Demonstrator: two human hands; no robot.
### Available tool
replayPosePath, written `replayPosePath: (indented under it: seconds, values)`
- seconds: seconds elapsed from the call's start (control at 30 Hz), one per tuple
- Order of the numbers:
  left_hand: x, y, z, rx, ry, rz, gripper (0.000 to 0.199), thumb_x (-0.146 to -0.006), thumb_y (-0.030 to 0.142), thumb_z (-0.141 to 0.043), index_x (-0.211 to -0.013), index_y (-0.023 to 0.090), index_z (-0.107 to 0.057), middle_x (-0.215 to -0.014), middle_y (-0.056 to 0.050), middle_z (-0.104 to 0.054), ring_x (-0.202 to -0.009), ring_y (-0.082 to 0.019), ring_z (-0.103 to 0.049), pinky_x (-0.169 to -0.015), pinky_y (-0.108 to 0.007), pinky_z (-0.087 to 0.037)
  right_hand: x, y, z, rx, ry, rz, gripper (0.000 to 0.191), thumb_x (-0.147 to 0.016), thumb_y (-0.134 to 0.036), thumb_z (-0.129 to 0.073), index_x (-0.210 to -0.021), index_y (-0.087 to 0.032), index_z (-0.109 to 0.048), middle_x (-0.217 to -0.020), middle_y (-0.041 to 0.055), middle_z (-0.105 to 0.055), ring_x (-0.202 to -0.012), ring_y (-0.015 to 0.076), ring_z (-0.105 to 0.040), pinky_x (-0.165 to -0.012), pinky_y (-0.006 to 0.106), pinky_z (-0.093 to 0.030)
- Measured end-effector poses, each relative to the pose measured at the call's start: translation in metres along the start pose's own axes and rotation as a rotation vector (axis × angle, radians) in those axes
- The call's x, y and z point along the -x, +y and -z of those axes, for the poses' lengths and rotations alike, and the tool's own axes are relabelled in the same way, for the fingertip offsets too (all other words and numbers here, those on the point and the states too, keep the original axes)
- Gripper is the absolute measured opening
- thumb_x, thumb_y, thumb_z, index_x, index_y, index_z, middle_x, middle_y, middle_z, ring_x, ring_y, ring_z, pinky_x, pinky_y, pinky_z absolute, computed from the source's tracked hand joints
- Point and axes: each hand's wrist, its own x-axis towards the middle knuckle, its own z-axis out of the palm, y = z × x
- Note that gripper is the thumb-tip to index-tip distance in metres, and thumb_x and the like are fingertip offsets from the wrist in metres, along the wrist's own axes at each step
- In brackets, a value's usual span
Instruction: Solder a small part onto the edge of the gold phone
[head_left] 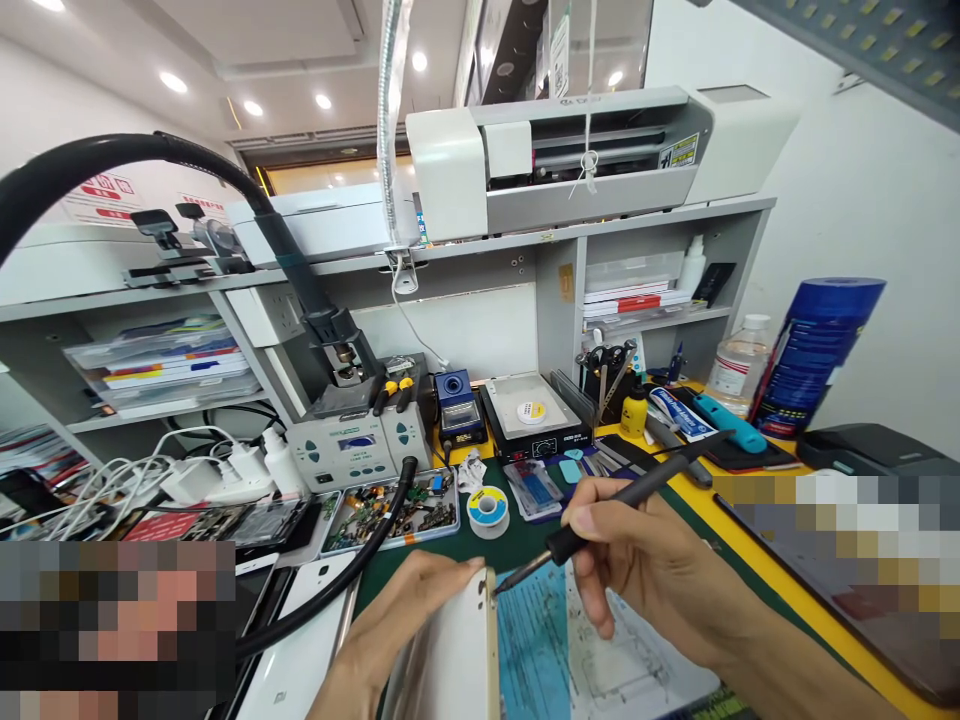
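Note:
In my right hand point(652, 560) is a soldering iron point(645, 488), held like a pen with its black handle slanting up to the right. Its dark tip points down-left at the upper edge of a white phone point(461, 665) with a pale gold rim; whether it touches the rim I cannot tell. My left hand point(390, 615) steadies that phone tilted on edge, fingers along its far top corner near small dark holes. Beneath lies a worn blue and grey work mat point(534, 640), partly covered by my right hand.
Behind the hands are a solder reel point(487, 525), a tray of small parts point(442, 515), a soldering station point(352, 445) and a heating plate point(536, 405). A black hose point(382, 530) curves across the left side. A yellow bottle point(634, 412) stands right of centre.

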Motion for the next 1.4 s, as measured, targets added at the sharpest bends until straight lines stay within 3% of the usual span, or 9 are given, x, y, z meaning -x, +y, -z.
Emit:
replayPosePath:
  seconds: [0.33, 0.47, 0.63, 0.73, 0.83, 1.03, 1.23, 1.4]
  values:
    - [0.003, -0.007, -0.001, -0.080, 0.021, -0.054, 0.083, -0.071, 0.081, -0.064, -0.141, 0.036, -0.060, -0.114, -0.009, -0.067, -0.101, -0.031, -0.069, -0.090, -0.045, -0.056, -0.002, 0.000, 0.000, 0.002, 0.025, 0.000, 0.021, -0.076, -0.024, -0.078, -0.065, -0.016, -0.062, -0.056, -0.0003, -0.068, -0.040, 0.0148, -0.066, -0.037, 0.021, -0.052]
    - [0.007, -0.010, -0.003, -0.158, 0.031, -0.082, 0.081, -0.072, 0.064, -0.078, -0.145, 0.042, -0.053, -0.116, -0.006, -0.065, -0.102, -0.030, -0.067, -0.089, -0.042, -0.056, -0.003, 0.000, 0.001, -0.016, 0.041, -0.005, 0.018, -0.073, -0.024, -0.076, -0.064, -0.016, -0.063, -0.053, 0.0003, -0.067, -0.038, 0.0156, -0.064, -0.035, 0.021, -0.051]
    - [0.010, -0.007, -0.004, -0.274, 0.043, -0.129, 0.092, -0.067, 0.037, -0.091, -0.148, 0.045, -0.047, -0.123, -0.004, -0.059, -0.110, -0.028, -0.063, -0.095, -0.037, -0.054, -0.004, 0.000, 0.003, -0.027, 0.109, -0.017, 0.014, -0.070, -0.023, -0.074, -0.064, -0.016, -0.064, -0.050, -0.0005, -0.065, -0.034, 0.0135, -0.061, -0.033, 0.019, -0.048]
    - [0.008, 0.000, -0.004, -0.487, 0.069, -0.200, 0.109, -0.061, 0.029, -0.096, -0.153, 0.040, -0.037, -0.126, -0.006, -0.054, -0.113, -0.027, -0.061, -0.096, -0.034, -0.052, -0.003, 0.001, 0.004, -0.020, 0.127, -0.025, 0.014, -0.070, -0.024, -0.073, -0.063, -0.017, -0.064, -0.048, -0.0008, -0.063, -0.033, 0.0129, -0.059, -0.032, 0.018, -0.045]
    - [0.007, 0.004, -0.004, -0.665, 0.082, -0.240, 0.114, -0.059, 0.032, -0.097, -0.154, 0.032, -0.035, -0.127, -0.008, -0.051, -0.114, -0.027, -0.059, -0.096, -0.034, -0.053, -0.002, 0.000, 0.003, -0.030, 0.126, -0.033, 0.013, -0.069, -0.026, -0.077, -0.067, -0.017, -0.067, -0.048, -0.0010, -0.062, -0.034, 0.0130, -0.059, -0.033, 0.019, -0.047]
    - [0.012, -0.002, -0.006, -0.747, 0.068, -0.241, 0.106, -0.064, 0.032, -0.093, -0.152, 0.027, -0.034, -0.129, -0.009, -0.047, -0.119, -0.027, -0.054, -0.099, -0.033, -0.052, -0.003, -0.009, 0.004, -0.114, 0.151, -0.072, 0.015, -0.074, -0.026, -0.084, -0.080, -0.015, -0.076, -0.056, -0.0026, -0.063, -0.035, 0.0080, -0.055, -0.031, 0.017, -0.045]
    - [0.009, 0.001, -0.013, -0.782, 0.207, -0.286, 0.082, -0.076, 0.025, -0.078, -0.148, 0.019, -0.039, -0.126, -0.013, -0.046, -0.115, -0.029, -0.053, -0.095, -0.041, -0.053, -0.006, -0.011, 0.006, -0.249, 0.139, -0.118, 0.020, -0.071, -0.015, -0.088, -0.089, -0.011, -0.079, -0.063, -0.0024, -0.062, -0.041, 0.0025, -0.050, -0.033, 0.011, -0.042]
    - [0.004, 0.003, -0.017, -0.816, 0.321, -0.275, 0.064, -0.079, 0.023, -0.071, -0.138, 0.016, -0.048, -0.121, -0.012, -0.049, -0.109, -0.027, -0.055, -0.088, -0.040, -0.055, -0.005, -0.004, 0.000, -0.147, 0.166, -0.064, 0.019, -0.082, -0.029, -0.084, -0.084, -0.012, -0.076, -0.060, -0.0035, -0.059, -0.040, 0.0021, -0.048, -0.034, 0.011, -0.042]
